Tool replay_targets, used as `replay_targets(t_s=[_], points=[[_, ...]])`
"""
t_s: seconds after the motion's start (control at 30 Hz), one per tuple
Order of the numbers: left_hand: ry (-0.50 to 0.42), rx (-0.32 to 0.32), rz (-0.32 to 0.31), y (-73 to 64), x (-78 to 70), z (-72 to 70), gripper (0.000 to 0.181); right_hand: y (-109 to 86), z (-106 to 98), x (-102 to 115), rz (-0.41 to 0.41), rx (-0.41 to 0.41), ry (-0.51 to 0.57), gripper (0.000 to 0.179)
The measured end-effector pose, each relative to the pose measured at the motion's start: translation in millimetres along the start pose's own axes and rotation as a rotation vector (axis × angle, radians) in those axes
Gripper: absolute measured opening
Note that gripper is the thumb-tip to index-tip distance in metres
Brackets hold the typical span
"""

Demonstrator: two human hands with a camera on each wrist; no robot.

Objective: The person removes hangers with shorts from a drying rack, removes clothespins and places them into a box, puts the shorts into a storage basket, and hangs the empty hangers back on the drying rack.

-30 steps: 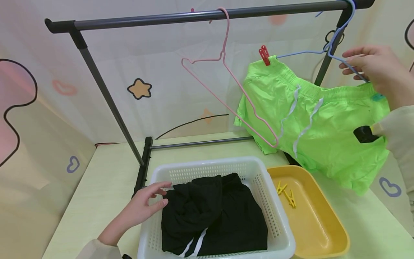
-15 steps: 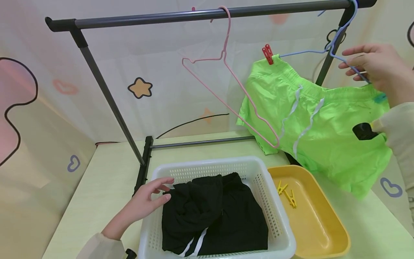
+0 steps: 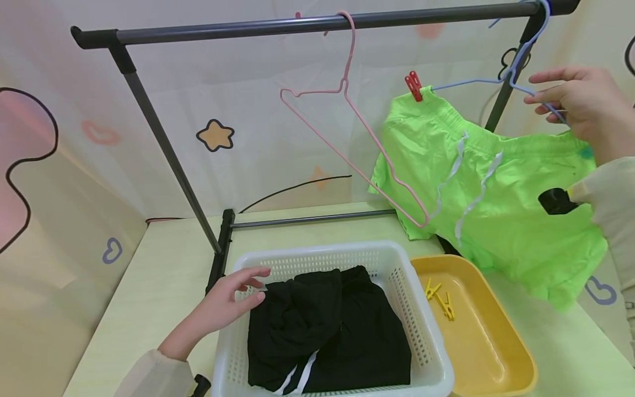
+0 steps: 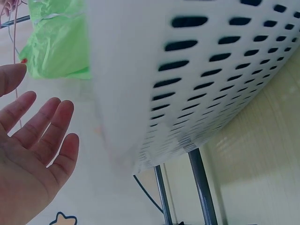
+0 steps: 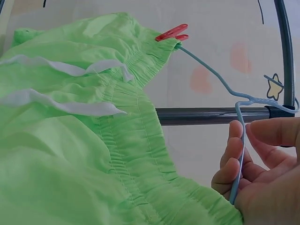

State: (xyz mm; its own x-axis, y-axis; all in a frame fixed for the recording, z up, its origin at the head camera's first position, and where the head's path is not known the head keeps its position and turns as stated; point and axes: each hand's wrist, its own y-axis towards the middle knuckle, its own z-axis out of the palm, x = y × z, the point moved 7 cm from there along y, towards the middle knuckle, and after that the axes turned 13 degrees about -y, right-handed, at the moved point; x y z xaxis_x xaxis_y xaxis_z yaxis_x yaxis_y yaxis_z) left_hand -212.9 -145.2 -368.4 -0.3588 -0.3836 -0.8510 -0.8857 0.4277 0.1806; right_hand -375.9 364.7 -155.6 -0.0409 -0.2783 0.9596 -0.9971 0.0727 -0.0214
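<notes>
My right hand (image 3: pixel 587 107) holds one arm of the blue hanger (image 5: pixel 240 159), with fingers curled round the wire. Bright green shorts (image 3: pixel 516 204) with white drawstrings hang from this hanger. A red clothespin (image 5: pixel 173 33) fixes the far corner of their waistband. At the near end, the waistband passes under my right hand and is partly hidden. My left hand (image 3: pixel 228 300) hovers over the left rim of the white basket (image 3: pixel 317 253), fingers apart and holding nothing. Folded black clothing (image 3: pixel 367 336) with white stripes lies inside the basket, close to my left fingertips.
A bare pink hanger (image 3: pixel 345 94) hangs from the black rail (image 3: pixel 238 28), in front of the shorts' left edge. Yellow clothespins (image 3: pixel 446 306) lie in the yellow tray (image 3: pixel 488 342) right of the basket. The rack's left post (image 3: pixel 168 149) slants down behind the basket.
The green shorts and blue hanger have swung slightly to the right, with my right hand still on the wire. My left hand has drifted a little right and up over the basket rim.
</notes>
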Motion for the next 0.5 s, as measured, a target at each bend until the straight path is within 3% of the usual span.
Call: replay_targets(t_s=[0.3,0.5], points=[[-0.018,0.004,0.026,4.0,-5.6,-0.9,0.045,-3.0,-3.2,6.7,-0.004,-0.017,0.064,0.023],[-0.007,-0.001,0.010,4.7,-8.2,-2.4,0.045,-4.8,-6.0,9.0,-0.021,-0.016,0.084,0.021]])
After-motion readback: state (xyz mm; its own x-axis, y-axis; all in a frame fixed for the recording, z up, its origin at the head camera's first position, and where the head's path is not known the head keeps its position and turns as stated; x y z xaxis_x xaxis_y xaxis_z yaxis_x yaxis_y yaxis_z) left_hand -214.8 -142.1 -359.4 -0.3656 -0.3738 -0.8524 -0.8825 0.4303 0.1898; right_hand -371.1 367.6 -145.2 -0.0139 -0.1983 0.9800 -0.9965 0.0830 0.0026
